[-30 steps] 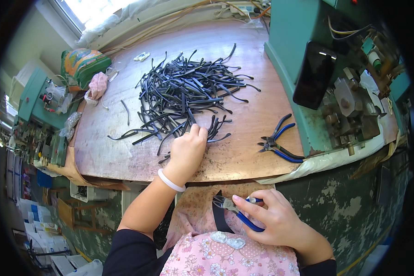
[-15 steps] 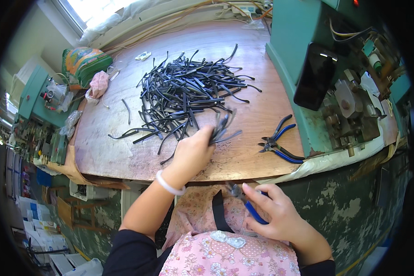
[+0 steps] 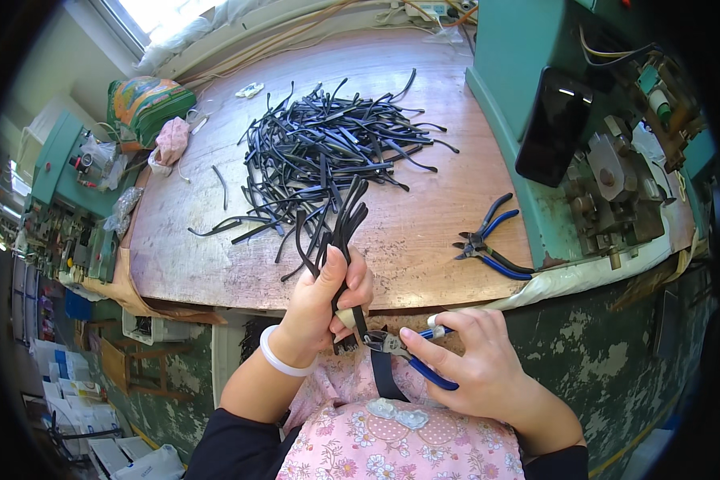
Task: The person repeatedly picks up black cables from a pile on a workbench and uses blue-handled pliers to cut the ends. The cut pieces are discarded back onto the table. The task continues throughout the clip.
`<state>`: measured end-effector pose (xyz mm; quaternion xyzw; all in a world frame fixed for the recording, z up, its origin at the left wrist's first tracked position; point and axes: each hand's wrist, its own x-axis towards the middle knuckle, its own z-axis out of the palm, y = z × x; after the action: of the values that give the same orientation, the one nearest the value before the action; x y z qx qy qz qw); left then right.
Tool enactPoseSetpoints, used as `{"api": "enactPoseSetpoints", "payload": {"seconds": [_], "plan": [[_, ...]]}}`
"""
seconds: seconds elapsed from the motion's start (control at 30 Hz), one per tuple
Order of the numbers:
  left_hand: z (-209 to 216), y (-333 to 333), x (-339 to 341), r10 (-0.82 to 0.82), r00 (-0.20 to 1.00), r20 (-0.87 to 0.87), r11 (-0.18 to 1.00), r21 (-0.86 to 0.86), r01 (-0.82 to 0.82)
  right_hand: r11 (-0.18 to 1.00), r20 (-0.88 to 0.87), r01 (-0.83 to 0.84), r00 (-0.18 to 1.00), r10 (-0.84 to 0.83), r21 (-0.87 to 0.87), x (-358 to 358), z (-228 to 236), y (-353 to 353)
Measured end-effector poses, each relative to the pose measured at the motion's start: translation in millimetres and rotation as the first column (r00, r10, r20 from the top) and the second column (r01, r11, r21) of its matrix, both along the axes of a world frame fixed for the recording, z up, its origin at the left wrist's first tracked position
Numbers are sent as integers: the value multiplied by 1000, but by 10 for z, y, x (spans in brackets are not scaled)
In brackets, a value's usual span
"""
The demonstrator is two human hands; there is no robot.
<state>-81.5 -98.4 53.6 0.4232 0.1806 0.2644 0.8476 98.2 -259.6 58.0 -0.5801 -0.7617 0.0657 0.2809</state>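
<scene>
My left hand [image 3: 328, 296] is closed round a bundle of black eyeglass temples [image 3: 346, 216], held upright in front of the table edge. Pale tape wraps one of its fingers. My right hand [image 3: 476, 360] grips blue-handled cutting pliers [image 3: 392, 344], their jaws close beside the lower end of one temple below my left fingers. Whether the jaws touch it I cannot tell. Beyond my hands, a large heap of similar black temples [image 3: 328, 144] lies on the wooden table [image 3: 424, 272].
A second pair of blue-handled pliers [image 3: 488, 244] lies open at the table's right. A green machine [image 3: 504, 88] with a dark phone [image 3: 554, 128] on it stands on the right. At the far left are a green bag [image 3: 148, 108] and a pink cloth bundle [image 3: 170, 142].
My left hand has drawn back from the heap toward me and turned the bundle upright. My right hand has brought the pliers up to the bundle's lower end.
</scene>
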Motion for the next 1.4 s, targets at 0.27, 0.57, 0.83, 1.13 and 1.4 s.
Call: {"api": "enactPoseSetpoints", "payload": {"seconds": [0.27,0.57,0.83,1.13,1.4], "plan": [[-89,-363,-11,413,853,319,790,341,-510,986,-194,-62,980,31,-155,75,12,-35],[-208,-537,179,506,579,639,295,502,-813,997,-275,-55,961,37,-60,-4,44,-21],[-84,-429,17,453,810,374,808,213,-550,998,-268,-24,963,8,-57,20,57,-65],[-44,-346,-53,495,806,323,825,114,-553,1000,-183,-30,983,29,-2,-63,2,48],[-108,794,-723,572,811,-121,711,566,-417,993,-331,-13,943,-27,-120,-7,-181,-24]]}}
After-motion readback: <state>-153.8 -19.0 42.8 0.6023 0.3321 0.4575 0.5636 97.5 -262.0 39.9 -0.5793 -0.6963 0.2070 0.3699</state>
